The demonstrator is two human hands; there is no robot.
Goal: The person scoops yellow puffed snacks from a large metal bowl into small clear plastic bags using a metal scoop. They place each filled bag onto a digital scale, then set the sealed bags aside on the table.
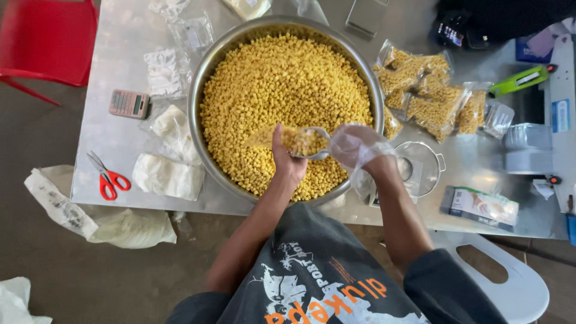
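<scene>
A wide steel basin [201,84] full of small yellow puffed snacks [282,84] stands on the metal table [114,144]. Over its near side my left hand [287,161] holds a small clear plastic bag [267,137] partly filled with the snacks. My right hand [358,147], in a thin clear plastic glove, grips a metal scoop [312,141] loaded with snacks, its mouth at the bag's opening.
Filled snack bags [432,90] lie right of the basin, beside a clear lidded container [423,168] and a box [483,207]. Left of it are empty bags [165,72], a pink calculator [129,104], red scissors [108,178] and white bundles [165,175]. A red chair [48,39] stands far left, a white chair [516,282] near right.
</scene>
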